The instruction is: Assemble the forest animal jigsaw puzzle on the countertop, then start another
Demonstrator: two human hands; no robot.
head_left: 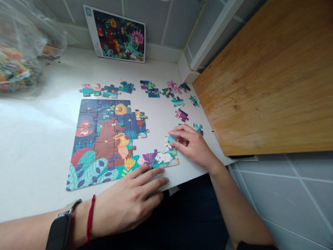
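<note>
A partly joined jigsaw puzzle [101,142] lies on the white tabletop, showing a bear, a fox and leaves. Its bottom row runs right to a white rabbit. My right hand [193,144] pinches a teal puzzle piece [170,140] with a rabbit on it, just above that row's right end; whether it is pressed in, I cannot tell. My left hand [136,197] lies with fingers stretched and apart along the puzzle's lower edge, fingertips by the bottom row. Loose puzzle pieces [177,101] are scattered above and to the right, some partly behind my right hand.
A picture card [119,35] of the full scene leans on the tiled wall at the back. Clear plastic bags [13,53] of colourful pieces sit at the left. A wooden board [268,81] stands along the right side. The table's front edge is close to my lap.
</note>
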